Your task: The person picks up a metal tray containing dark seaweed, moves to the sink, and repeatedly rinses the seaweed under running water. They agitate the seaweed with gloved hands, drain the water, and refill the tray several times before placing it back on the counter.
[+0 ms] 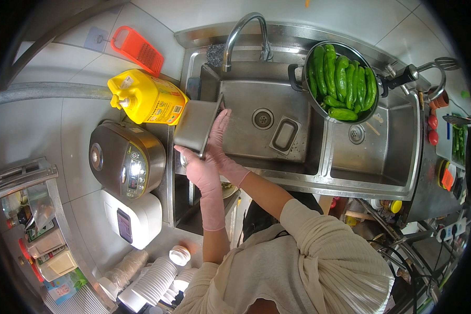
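Note:
A deep rectangular stainless steel pan [196, 121] is tipped on its side at the left edge of the large sink basin [243, 145], its mouth facing the basin. My left hand [200, 170], in a pink glove, grips its near end. My right hand [219, 137], gloved likewise, lies along the rim at the mouth, fingers pointing away from me. The pan's inside is mostly hidden. In the basin, a small rectangular metal dish [285, 135] sits beside the drain [263, 118]. The curved chrome faucet [245, 17] arches above the far left part of the basin.
A pot [312, 106] of long green peppers [341, 78] straddles the divider between basins. Left of the sink are a yellow jug [141, 96], a rice cooker [127, 157] and an orange grater [139, 51]. Stacked white cups [155, 278] stand lower left. Two tomatoes [433, 129] lie far right.

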`<act>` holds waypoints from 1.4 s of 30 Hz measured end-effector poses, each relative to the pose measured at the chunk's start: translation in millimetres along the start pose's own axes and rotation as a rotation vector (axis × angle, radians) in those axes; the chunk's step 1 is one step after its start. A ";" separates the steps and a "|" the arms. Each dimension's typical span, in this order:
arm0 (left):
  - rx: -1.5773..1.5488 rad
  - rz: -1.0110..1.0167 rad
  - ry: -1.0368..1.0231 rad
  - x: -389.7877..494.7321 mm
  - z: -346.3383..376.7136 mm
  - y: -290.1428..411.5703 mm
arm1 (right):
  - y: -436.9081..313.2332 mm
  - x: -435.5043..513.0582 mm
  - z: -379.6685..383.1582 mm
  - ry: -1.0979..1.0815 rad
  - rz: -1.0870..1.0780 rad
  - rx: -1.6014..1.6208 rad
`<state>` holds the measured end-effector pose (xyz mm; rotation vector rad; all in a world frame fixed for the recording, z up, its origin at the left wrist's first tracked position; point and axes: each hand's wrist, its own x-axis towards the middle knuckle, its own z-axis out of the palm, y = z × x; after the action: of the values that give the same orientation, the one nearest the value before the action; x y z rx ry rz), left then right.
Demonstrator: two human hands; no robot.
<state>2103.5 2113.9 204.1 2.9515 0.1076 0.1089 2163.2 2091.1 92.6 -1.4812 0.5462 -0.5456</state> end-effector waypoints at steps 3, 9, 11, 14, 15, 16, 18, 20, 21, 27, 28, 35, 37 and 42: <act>0.013 0.015 0.003 -0.5 -1.0 2.1 | -12.0 -2.0 -5.5 -0.060 0.040 0.006; 0.014 0.049 0.017 -0.6 -1.2 3.7 | -42.4 -1.9 -22.2 -0.028 -0.046 -0.024; 0.020 0.053 0.015 -0.7 -1.2 4.3 | -49.6 -0.7 -27.1 -0.044 -0.050 -0.009; 0.032 0.066 0.018 -1.3 -1.2 5.4 | -58.2 1.9 -29.5 -0.066 -0.027 0.086; 0.037 0.074 0.022 -1.5 -1.1 5.9 | -61.0 3.3 -28.6 -0.072 -0.009 0.135; 0.042 0.063 0.009 -1.6 -1.1 6.4 | -63.2 4.3 -29.5 -0.081 0.011 0.193; 0.054 0.065 0.029 -1.5 -1.1 7.8 | -68.4 6.1 -30.2 -0.111 0.093 0.411; 0.051 0.059 0.027 -1.6 -1.6 9.3 | -74.0 9.4 -31.3 -0.147 0.216 0.707; 0.042 0.061 0.023 -1.6 -2.2 10.0 | -77.0 10.9 -31.8 -0.165 0.291 0.878; 0.056 0.068 -0.008 -2.1 -7.1 14.2 | -87.6 16.5 -33.7 -0.211 0.566 1.434; 0.062 0.055 -0.019 -2.2 -7.5 14.7 | -87.2 16.7 -33.4 -0.211 0.572 1.452; 0.069 0.089 0.025 -1.9 -6.0 13.9 | -77.2 18.7 -27.3 -0.184 0.476 1.402; 0.060 0.063 0.008 -1.6 -5.6 13.7 | -76.1 18.5 -26.8 -0.189 0.487 1.416; 0.062 0.083 0.025 -1.5 -5.9 14.6 | -78.9 16.9 -28.4 -0.185 0.459 1.335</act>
<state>2102.4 2100.6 212.6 3.0177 -0.0078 0.1570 2157.3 2057.1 170.9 -0.1132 0.2350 -0.2711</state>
